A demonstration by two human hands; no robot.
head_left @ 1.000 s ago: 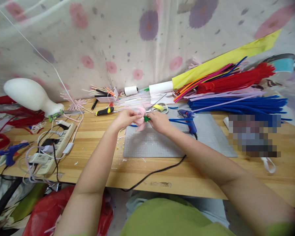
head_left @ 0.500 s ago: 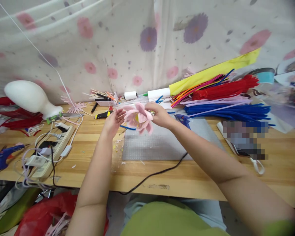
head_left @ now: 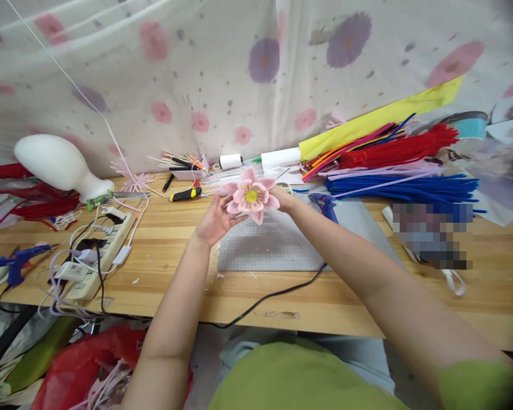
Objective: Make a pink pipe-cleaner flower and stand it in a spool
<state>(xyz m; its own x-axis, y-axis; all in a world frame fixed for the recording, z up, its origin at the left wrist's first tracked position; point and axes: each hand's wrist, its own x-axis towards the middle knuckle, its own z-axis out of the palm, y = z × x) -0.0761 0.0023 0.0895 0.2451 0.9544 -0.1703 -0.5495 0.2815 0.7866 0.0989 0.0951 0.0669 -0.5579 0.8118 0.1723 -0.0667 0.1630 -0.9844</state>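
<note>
A pink pipe-cleaner flower (head_left: 252,196) with a yellow centre faces me above the grey cutting mat (head_left: 256,256). My right hand (head_left: 283,200) holds it from behind on the right; its fingertips are mostly hidden by the petals. At the flower's left, my left hand (head_left: 220,219) has its palm turned up and its fingers spread, close against the lower left petals. A blue glue gun (head_left: 324,206) lies on the mat just beyond my right forearm.
A black cord (head_left: 265,299) crosses the table's front. On the left are a power strip (head_left: 106,250), another blue glue gun (head_left: 19,263) and a white foam head form (head_left: 60,168). Bundles of blue pipe cleaners (head_left: 402,191) and red pipe cleaners (head_left: 397,149) lie at back right, a blurred-out object (head_left: 431,236) nearer.
The flower has turned from a side tilt to face me, showing its yellow centre. My left hand has rolled palm up and shifted right, and my right hand sits more behind the petals.
</note>
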